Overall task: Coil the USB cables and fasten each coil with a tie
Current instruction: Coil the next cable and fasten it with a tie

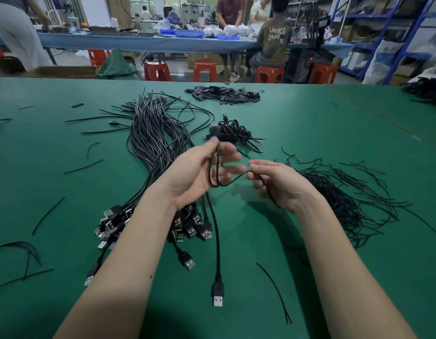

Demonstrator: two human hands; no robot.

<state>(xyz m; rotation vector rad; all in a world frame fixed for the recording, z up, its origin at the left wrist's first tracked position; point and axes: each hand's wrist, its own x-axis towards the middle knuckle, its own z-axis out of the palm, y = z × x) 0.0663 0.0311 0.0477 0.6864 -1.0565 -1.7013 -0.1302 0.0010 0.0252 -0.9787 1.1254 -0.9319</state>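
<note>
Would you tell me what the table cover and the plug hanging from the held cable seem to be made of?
Table cover: green, matte, probably a rubber or vinyl mat; soft sheen, no weave visible. Plug: bright metal shell, reflective, behind it a black moulded, likely plastic, housing.

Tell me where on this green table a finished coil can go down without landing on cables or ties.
Free: the green table between the small coiled pile, the tie pile and the far heap of black tabs; also the near strip between the forearms, past the dangling USB plug. Crowded: the cable bundle under the left hand; loose ties left.
</note>
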